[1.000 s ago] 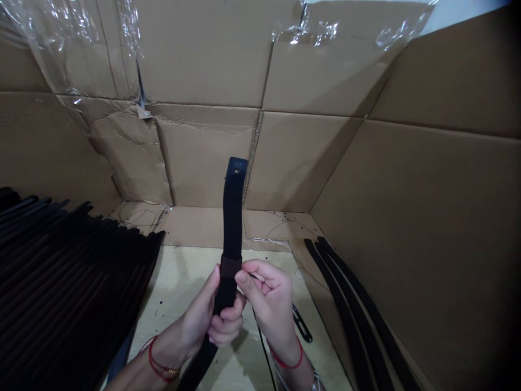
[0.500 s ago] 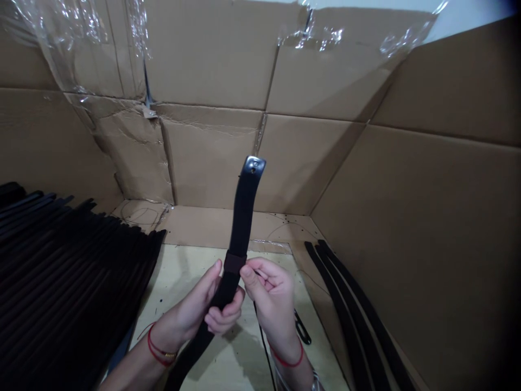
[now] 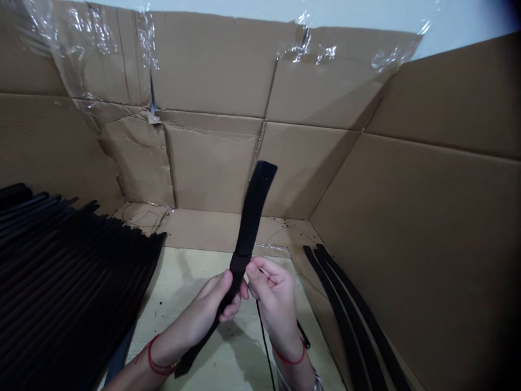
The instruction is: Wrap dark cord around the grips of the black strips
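A black belt (image 3: 251, 217) rises at a slant in front of me, its far end bearing a small hole. Around its middle sits a dark brown belt loop (image 3: 240, 264). My left hand (image 3: 222, 296) is closed round the belt just below the loop, thumb on top and fingers behind. With thumb and forefinger, my right hand (image 3: 271, 282) pinches the right edge of the loop; its other fingers are curled in. A thin black cord (image 3: 264, 331) hangs down beside my right hand. Behind the right wrist a black tool-like piece (image 3: 303, 334) is partly hidden.
Many black straps (image 3: 61, 293) lie packed side by side on the left. On the right, 3 long black straps (image 3: 350, 304) rest by the cardboard wall (image 3: 431, 233). Cardboard (image 3: 215, 163) also closes off the back. Dark specks dot the pale tabletop (image 3: 179, 282).
The belt has turned, so its upper end shows a dark face instead of the shiny metal one, and it leans further right. My left hand has turned with it; my right hand keeps its pinch.
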`<action>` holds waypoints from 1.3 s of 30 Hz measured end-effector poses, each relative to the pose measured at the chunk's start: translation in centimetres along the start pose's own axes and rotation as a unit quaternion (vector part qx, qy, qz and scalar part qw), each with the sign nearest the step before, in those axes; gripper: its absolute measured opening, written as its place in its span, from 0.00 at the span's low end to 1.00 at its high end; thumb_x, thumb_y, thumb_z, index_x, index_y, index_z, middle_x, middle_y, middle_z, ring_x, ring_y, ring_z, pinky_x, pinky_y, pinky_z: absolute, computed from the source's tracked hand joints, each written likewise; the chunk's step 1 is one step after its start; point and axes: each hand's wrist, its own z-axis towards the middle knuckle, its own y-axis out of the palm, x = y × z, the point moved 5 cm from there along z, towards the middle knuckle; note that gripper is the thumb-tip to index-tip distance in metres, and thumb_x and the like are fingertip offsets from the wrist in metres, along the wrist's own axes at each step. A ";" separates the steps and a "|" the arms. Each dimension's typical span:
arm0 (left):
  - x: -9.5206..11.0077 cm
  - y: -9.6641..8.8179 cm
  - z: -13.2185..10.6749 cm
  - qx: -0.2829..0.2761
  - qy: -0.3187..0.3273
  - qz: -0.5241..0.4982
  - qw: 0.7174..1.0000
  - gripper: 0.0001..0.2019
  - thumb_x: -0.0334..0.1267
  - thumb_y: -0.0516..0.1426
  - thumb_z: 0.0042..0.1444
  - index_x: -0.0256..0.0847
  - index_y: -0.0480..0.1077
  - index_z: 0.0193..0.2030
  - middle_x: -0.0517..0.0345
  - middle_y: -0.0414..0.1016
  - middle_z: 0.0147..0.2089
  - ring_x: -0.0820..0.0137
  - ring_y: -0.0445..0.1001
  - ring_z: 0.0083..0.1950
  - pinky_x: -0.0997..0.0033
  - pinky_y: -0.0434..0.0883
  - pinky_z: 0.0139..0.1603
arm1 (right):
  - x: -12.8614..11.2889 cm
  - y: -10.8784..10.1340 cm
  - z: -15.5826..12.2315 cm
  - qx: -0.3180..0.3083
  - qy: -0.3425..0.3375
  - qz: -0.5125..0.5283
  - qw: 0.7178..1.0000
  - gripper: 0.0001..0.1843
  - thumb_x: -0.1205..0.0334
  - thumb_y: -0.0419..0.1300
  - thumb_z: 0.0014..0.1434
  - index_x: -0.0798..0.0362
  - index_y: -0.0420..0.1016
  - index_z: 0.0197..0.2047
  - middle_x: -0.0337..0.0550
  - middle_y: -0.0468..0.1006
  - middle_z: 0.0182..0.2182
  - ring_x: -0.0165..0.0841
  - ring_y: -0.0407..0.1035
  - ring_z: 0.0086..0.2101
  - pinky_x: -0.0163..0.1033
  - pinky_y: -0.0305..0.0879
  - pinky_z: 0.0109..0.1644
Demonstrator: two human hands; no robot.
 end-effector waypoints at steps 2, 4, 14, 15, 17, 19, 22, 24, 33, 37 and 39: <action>0.3 -0.2 -0.4 0.021 0.020 0.040 0.999 0.25 0.59 0.45 0.64 0.36 0.66 0.37 0.66 0.57 0.22 0.78 0.53 0.21 0.76 0.52 0.23 | 0.1 0.1 0.1 -0.018 -0.008 0.022 1.000 0.15 0.54 0.64 0.59 0.56 0.76 0.27 0.34 0.69 0.14 0.23 0.60 0.15 0.28 0.54 0.18; 0.4 -0.2 -0.5 0.014 0.016 0.054 0.998 0.26 0.59 0.43 0.64 0.36 0.66 0.38 0.66 0.58 0.21 0.78 0.54 0.21 0.76 0.53 0.24 | 0.2 0.2 0.1 -0.030 -0.005 0.040 0.999 0.14 0.54 0.64 0.59 0.56 0.77 0.29 0.34 0.69 0.14 0.22 0.60 0.14 0.27 0.52 0.17; 0.2 0.6 0.4 -0.035 -0.018 -0.114 0.993 0.31 0.68 0.51 0.53 0.38 0.60 0.22 0.69 0.50 0.19 0.82 0.45 0.18 0.78 0.47 0.19 | 0.1 1.4 -0.6 -0.040 0.036 -0.006 0.999 0.17 0.48 0.66 0.55 0.56 0.76 0.29 0.40 0.77 0.14 0.32 0.71 0.14 0.31 0.67 0.15; -0.1 0.7 0.4 -0.033 -0.024 -0.128 0.991 0.31 0.69 0.52 0.51 0.39 0.58 0.22 0.70 0.48 0.18 0.82 0.42 0.18 0.78 0.42 0.19 | -0.2 1.4 -0.6 -0.031 0.018 -0.014 0.999 0.17 0.49 0.67 0.55 0.56 0.77 0.28 0.41 0.77 0.15 0.32 0.72 0.14 0.29 0.67 0.15; -0.4 0.8 0.4 -0.031 -0.034 -0.146 0.988 0.31 0.70 0.52 0.50 0.39 0.56 0.22 0.71 0.48 0.18 0.83 0.39 0.17 0.78 0.38 0.18 | -0.7 1.3 -0.6 -0.014 -0.005 -0.026 1.000 0.16 0.51 0.67 0.55 0.56 0.78 0.28 0.41 0.78 0.15 0.31 0.73 0.15 0.27 0.65 0.15; -0.5 0.9 0.5 -0.041 -0.045 -0.151 0.987 0.31 0.69 0.51 0.52 0.39 0.57 0.22 0.71 0.48 0.18 0.83 0.40 0.17 0.77 0.39 0.18 | -0.8 1.2 -0.7 -0.013 -0.007 -0.030 0.999 0.14 0.52 0.67 0.55 0.55 0.79 0.29 0.41 0.78 0.15 0.31 0.73 0.14 0.27 0.65 0.14; -0.2 0.7 0.7 -0.060 -0.047 -0.154 0.985 0.31 0.68 0.49 0.54 0.38 0.59 0.22 0.70 0.50 0.17 0.82 0.44 0.16 0.77 0.42 0.18 | -0.4 1.3 -0.6 -0.025 0.014 -0.025 0.999 0.14 0.51 0.66 0.55 0.55 0.79 0.30 0.41 0.78 0.13 0.32 0.72 0.13 0.29 0.68 0.15; -0.1 0.5 0.8 -0.058 -0.045 -0.158 0.985 0.31 0.68 0.49 0.53 0.37 0.61 0.22 0.69 0.52 0.17 0.82 0.45 0.16 0.77 0.43 0.18 | -0.1 1.3 -0.5 -0.027 0.029 -0.022 0.999 0.14 0.52 0.67 0.55 0.56 0.79 0.30 0.40 0.78 0.13 0.32 0.72 0.13 0.29 0.69 0.15; -0.1 -0.2 0.4 -0.050 -0.072 -0.097 0.991 0.32 0.68 0.46 0.56 0.36 0.64 0.24 0.64 0.59 0.17 0.80 0.54 0.16 0.77 0.52 0.19 | -0.8 1.5 -0.4 -0.008 0.018 -0.035 0.999 0.14 0.54 0.65 0.56 0.55 0.75 0.27 0.38 0.75 0.13 0.31 0.70 0.13 0.30 0.65 0.14; 0.9 -0.8 0.1 0.003 -0.021 -0.004 1.000 0.22 0.57 0.50 0.62 0.36 0.67 0.37 0.62 0.67 0.21 0.77 0.63 0.21 0.76 0.60 0.25 | -0.6 0.5 0.2 0.029 0.016 -0.042 0.999 0.11 0.57 0.66 0.55 0.55 0.76 0.27 0.38 0.75 0.17 0.28 0.69 0.18 0.30 0.65 0.21; 1.3 -1.0 -0.1 0.026 -0.003 0.016 1.000 0.20 0.54 0.50 0.63 0.36 0.67 0.38 0.63 0.66 0.21 0.78 0.61 0.20 0.77 0.58 0.23 | -0.2 0.5 0.4 -0.001 0.031 -0.021 0.999 0.11 0.56 0.66 0.56 0.55 0.77 0.29 0.37 0.74 0.18 0.28 0.69 0.20 0.31 0.65 0.23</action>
